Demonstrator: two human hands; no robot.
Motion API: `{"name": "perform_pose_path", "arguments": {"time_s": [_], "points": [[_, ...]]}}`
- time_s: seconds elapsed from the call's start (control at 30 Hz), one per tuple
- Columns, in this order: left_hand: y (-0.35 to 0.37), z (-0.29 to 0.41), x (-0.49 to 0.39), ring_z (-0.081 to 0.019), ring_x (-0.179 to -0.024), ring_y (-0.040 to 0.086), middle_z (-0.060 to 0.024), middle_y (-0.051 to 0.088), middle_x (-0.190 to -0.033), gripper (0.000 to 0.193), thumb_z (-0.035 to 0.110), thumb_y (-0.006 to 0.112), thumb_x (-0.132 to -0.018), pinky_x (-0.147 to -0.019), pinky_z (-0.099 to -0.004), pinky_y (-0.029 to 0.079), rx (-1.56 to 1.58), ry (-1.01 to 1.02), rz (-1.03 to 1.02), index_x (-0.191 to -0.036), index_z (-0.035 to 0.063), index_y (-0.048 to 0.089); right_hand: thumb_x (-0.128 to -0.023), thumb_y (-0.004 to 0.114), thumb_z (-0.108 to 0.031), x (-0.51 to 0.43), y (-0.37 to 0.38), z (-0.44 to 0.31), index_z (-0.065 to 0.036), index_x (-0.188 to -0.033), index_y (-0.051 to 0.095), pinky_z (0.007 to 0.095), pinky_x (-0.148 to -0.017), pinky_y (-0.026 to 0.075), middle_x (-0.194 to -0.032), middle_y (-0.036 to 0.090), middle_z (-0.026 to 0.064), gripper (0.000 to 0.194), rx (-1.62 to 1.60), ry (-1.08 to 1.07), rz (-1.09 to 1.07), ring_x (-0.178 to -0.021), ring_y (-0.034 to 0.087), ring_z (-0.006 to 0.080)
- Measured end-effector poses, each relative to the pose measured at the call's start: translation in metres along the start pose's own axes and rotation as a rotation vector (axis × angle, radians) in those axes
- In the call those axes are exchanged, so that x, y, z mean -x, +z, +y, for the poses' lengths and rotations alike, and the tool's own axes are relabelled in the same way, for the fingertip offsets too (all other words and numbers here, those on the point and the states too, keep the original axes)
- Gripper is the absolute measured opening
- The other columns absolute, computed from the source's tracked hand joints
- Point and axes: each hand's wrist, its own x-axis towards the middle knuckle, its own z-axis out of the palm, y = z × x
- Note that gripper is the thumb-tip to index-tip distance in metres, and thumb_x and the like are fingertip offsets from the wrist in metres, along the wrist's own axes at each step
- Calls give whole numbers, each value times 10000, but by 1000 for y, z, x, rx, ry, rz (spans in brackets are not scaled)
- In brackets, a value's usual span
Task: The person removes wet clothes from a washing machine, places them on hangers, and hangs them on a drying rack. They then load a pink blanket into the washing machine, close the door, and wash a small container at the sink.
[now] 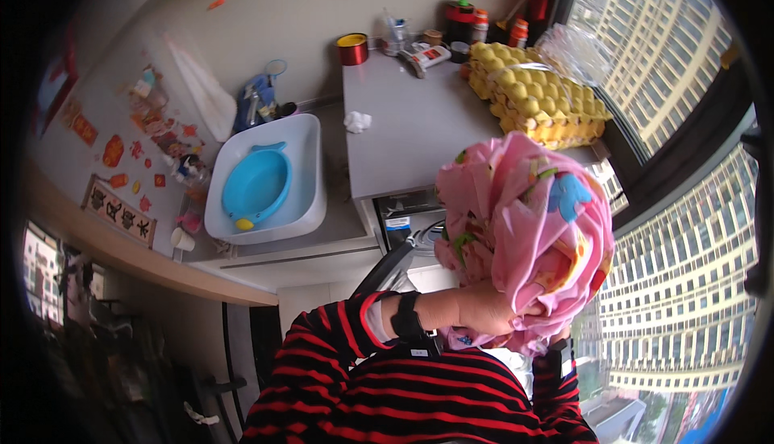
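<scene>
A bunched pink cloth with printed coloured figures is held up in front of my chest. My left hand grips its lower side, with the fingers partly buried in the folds. Only a sliver of my right hand shows below the cloth at the right; its fingers are hidden behind the fabric. Behind the bundle, under the counter, is a front-loading washing machine, partly covered by the cloth. What looks like its open door juts out towards me.
A white basin holding a blue whale-shaped basin sits at left. On the grey counter are stacked yellow egg trays, a red tin and a crumpled white tissue. Windows line the right side.
</scene>
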Motion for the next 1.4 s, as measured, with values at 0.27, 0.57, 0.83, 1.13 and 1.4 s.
{"name": "perform_pose_path", "arguments": {"time_s": [0.27, 0.57, 0.83, 1.13, 1.4], "points": [[56, -41, -37, -318, -894, 597, -161, 628, -919, 429, 113, 638, -717, -784, -358, 471, 64, 19, -126, -1134, 49, 561, -838, 607, -278, 36, -78, 31, -8, -1266, 455, 378, -966, 408, -1201, 555, 150, 528, -6, 50, 135, -1119, 522, 252], [164, -143, -9, -326, -877, 570, -164, 593, -934, 396, 131, 635, -710, -785, -374, 448, 219, -405, -209, -1080, 42, 525, -834, 606, -274, 39, -125, 96, -8, -1251, 469, 378, -962, 408, -1189, 563, 152, 513, -13, 265, 144, -1109, 528, 257], [216, -196, 24, -333, -936, 525, -170, 531, -991, 450, 140, 648, -694, -841, -381, 428, 189, -683, -106, -1118, 92, 506, -831, 605, -271, -30, -160, 148, -7, -1238, 481, 378, -958, 409, -1179, 569, 154, 500, 88, 319, 112, -1100, 533, 262], [179, -292, 18, -478, -1262, 293, -341, 207, -1382, 741, 37, 613, -694, -1031, -445, 282, -134, -678, 391, -1375, 53, 323, -828, 603, -267, -255, -173, 214, -7, -1223, 495, 378, -954, 409, -1168, 577, 156, 485, 665, -120, 25, -1090, 540, 267], [136, -201, 141, -405, -1198, 414, -285, 387, -1312, 453, 17, 519, -789, -1002, -477, 332, -357, -817, 684, -1217, -95, 424, -763, 641, -215, -498, -138, 276, -21, -1177, 509, 390, -903, 432, -1160, 562, 177, 476, 909, -179, 123, -1026, 562, 323]]}}
